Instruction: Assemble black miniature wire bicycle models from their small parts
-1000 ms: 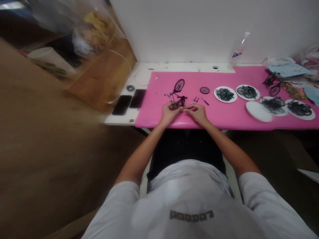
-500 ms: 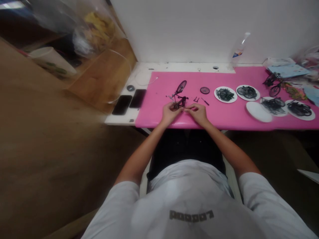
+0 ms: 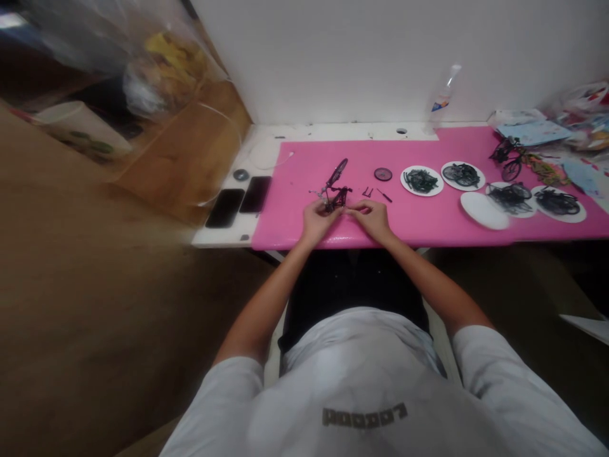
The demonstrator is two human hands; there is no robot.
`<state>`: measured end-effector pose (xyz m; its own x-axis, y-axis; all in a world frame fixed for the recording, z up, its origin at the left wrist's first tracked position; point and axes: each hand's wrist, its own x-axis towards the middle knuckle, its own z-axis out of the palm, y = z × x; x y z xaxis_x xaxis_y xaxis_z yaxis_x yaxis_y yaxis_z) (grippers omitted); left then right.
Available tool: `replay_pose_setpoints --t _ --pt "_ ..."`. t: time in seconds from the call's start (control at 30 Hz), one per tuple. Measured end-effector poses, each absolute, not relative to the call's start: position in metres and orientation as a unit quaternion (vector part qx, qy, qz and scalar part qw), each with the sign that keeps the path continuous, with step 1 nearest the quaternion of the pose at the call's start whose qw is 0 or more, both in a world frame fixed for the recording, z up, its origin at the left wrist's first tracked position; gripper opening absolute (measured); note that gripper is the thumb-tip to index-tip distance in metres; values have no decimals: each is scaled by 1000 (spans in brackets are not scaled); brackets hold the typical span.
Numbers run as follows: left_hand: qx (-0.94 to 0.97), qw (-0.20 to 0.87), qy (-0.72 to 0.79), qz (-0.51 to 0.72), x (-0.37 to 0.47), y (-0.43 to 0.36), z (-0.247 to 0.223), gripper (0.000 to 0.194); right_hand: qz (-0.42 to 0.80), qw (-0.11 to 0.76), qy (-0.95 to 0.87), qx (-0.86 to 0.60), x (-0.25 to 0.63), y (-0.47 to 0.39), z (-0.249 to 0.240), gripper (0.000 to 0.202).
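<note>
1. Dim, greyish light overall; the white wall [image 3: 352, 63] reads as dull grey.
2. A small glaring light patch [image 3: 12, 20] sits at the upper left corner.
3. Faint glossy highlights dot the front edge of the pink mat [image 3: 413, 222]; deep shadow lies beneath it at right.
4. Blur smears the plastic bag [image 3: 147, 82] at upper left.
5. Wide-angle distortion stretches the sleeves [image 3: 499, 374].
6. The bicycle model's [image 3: 339, 195] dark parts look soft.

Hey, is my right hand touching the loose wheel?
No, the loose wheel lies on the pink mat, beyond and apart from the right hand.
</note>
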<state>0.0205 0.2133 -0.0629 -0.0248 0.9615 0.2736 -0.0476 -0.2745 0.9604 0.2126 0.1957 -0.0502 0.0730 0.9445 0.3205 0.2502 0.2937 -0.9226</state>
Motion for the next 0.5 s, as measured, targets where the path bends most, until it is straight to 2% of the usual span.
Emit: replay_pose_setpoints --t 0.2,0.5 --pt "555 429 421 575 20 214 -63 56 302 537 -606 -503 212 195 -49 21" --pt "555 437 417 572 21 214 -66 55 273 525 -617 -519 213 198 -51 33"
